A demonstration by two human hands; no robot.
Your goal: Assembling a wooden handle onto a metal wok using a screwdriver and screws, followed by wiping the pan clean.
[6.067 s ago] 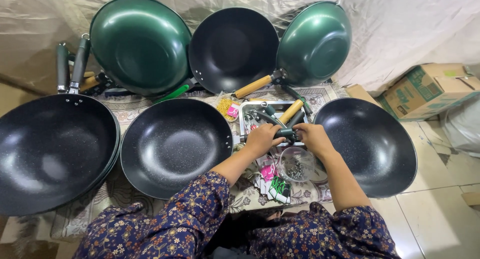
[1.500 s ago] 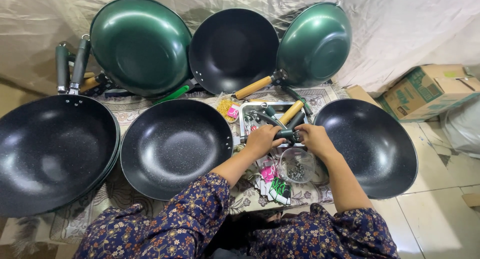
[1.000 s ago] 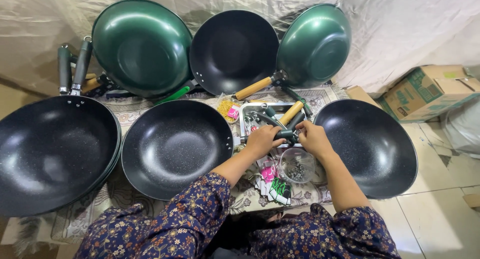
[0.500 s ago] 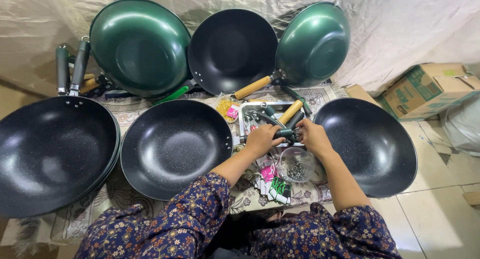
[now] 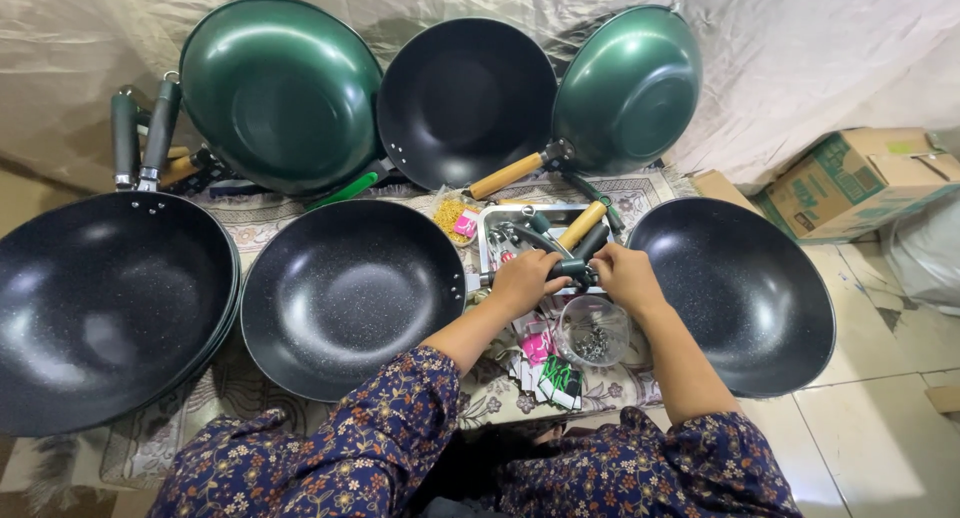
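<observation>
Nearest the camera are two forearms in dark floral sleeves, reaching forward over a patterned mat on the floor. Just beyond the sleeves lie small pink and green packets and a clear round container with small dark bits inside, probably screws, though they are too small to tell for sure.

Above these the two hands meet. The left hand is curled closed around a dark green pan handle, and the right hand is closed on the same handle from the other side, fingers bent over its end; the hands are almost touching. The handle sits between the middle black pan, just to the left, and the right black pan, close on the right. A third, larger black pan lies well apart at the far left, stacked on others, with two green handles pointing away.

Right behind the hands is a shallow metal tray holding more handles, among them a wood-coloured handle.

Farther back, three pans lean upright against a crumpled pale sheet: a green pan on the left, a black one in the middle and a smaller green pan on the right. A cardboard box stands on the tiled floor at the far right.
</observation>
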